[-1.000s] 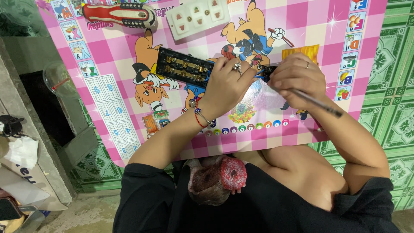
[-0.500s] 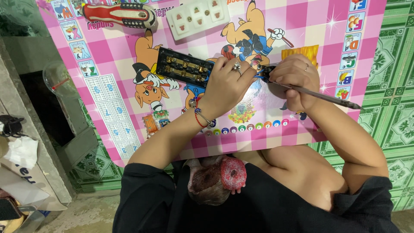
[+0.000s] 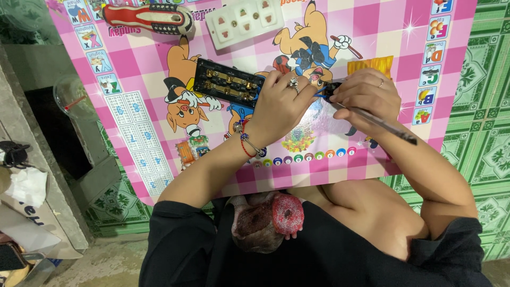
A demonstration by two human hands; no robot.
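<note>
A black rectangular socket base with brass contact strips (image 3: 227, 84) is seen lying on a pink checked play mat printed with cartoon animals and alphabet squares (image 3: 382, 32), which is spread over a green patterned tiled floor (image 3: 481, 101). The right end of the base is covered by the left hand (image 3: 279, 103), whose fingers are curled down onto it; a ring is worn on one finger and a red beaded bracelet (image 3: 245, 142) on the wrist. Whether the base is actually gripped or only steadied cannot be told.

The right hand (image 3: 366, 98) is clenched around a thin dark screwdriver (image 3: 380, 123), the shaft of which juts out to the right past the wrist. A small dark part with blue wire is pinched at the fingertips just beside the left hand; its exact form is hidden.

Near the upper edge of the mat, a red and black tool handle (image 3: 149, 17) and a white plastic multi-socket faceplate (image 3: 245, 20) are laid, well apart from both hands. A translucent orange piece (image 3: 372, 65) is found just above the right hand.
</note>
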